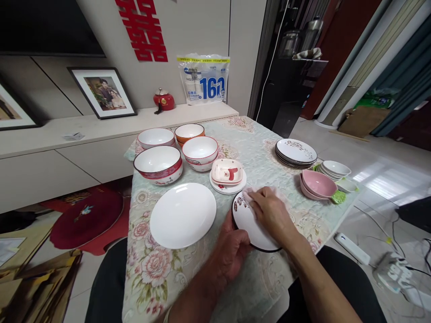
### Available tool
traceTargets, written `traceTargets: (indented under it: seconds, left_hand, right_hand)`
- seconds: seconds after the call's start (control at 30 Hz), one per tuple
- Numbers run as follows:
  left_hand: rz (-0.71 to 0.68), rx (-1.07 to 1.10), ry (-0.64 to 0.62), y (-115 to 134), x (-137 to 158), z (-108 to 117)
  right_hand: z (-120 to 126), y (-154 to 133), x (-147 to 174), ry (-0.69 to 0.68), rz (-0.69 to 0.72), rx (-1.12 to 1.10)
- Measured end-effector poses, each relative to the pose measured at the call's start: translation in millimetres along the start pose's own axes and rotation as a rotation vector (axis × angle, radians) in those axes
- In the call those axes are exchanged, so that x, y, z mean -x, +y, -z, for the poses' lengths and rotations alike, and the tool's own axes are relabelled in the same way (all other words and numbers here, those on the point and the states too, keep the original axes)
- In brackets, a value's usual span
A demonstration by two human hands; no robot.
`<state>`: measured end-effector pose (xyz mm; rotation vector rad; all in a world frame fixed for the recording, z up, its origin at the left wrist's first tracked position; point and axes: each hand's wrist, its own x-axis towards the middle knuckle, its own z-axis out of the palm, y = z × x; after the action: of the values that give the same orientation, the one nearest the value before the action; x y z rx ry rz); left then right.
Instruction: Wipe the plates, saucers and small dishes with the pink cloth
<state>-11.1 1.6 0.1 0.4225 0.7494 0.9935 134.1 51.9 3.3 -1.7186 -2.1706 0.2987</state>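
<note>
A white plate (pixel 257 231) with a dark rim and brown floral print is tilted up in front of me. My left hand (pixel 232 244) grips its left edge, thumb on the face and fingers behind. My right hand (pixel 269 211) is closed on a pale pink cloth (pixel 248 194), pressed against the upper part of the plate. Left of my hands lies a plain white plate (pixel 183 215). Just beyond the held plate, a square dish with a red print (pixel 227 171) rests on small white plates (pixel 215 187).
Stacked bowls (pixel 158 161) stand at the table's back left. A stack of dark-rimmed plates (pixel 296 150) sits at the right, near pink bowls (pixel 318 184) and small white bowls (pixel 335 168). A floral tablecloth (pixel 156 264) covers the table. Behind it, a cabinet top (pixel 117 128) holds a framed photo (pixel 103 93).
</note>
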Motion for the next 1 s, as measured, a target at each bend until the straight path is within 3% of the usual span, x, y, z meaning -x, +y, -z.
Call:
traceTargets:
  seconds: [0.17, 0.27, 0.37, 0.5, 0.7, 0.8, 0.9, 1.0]
  left_hand:
    - [0.005, 0.001, 0.016, -2.0, -1.4, 1.3]
    - [0.0, 0.003, 0.031, -3.1, -2.0, 0.7]
    - [0.013, -0.007, 0.038, -2.8, -1.8, 0.0]
    - [0.003, -0.019, 0.034, -1.4, -1.4, -1.4]
    - [0.009, -0.007, 0.045, -2.7, -1.9, -1.3]
    - [0.011, -0.013, 0.044, -2.4, -1.8, -1.7]
    - [0.019, -0.007, 0.05, -1.1, -1.9, -2.4]
    - [0.026, -0.006, 0.04, -0.6, -2.4, -1.4]
  right_hand:
    - [18.0, -11.9, 6.6, -0.232, 0.32, -0.301]
    - [26.8, -5.3, 9.4, -0.353, 0.39, -0.433]
    - [15.6, -5.1, 6.3, -0.242, 0.35, -0.421]
    - [-7.6, -9.2, -3.6, -0.029, 0.219, -0.246]
    - [-3.1, 11.6, -7.7, 0.054, -0.085, 0.159]
    - [1.8, 17.8, -5.8, 0.05, -0.173, 0.288]
    - [-1.0, 12.5, -6.0, 0.057, -0.106, 0.233]
    - [-7.3, 1.3, -7.2, 0.04, 0.104, 0.011]
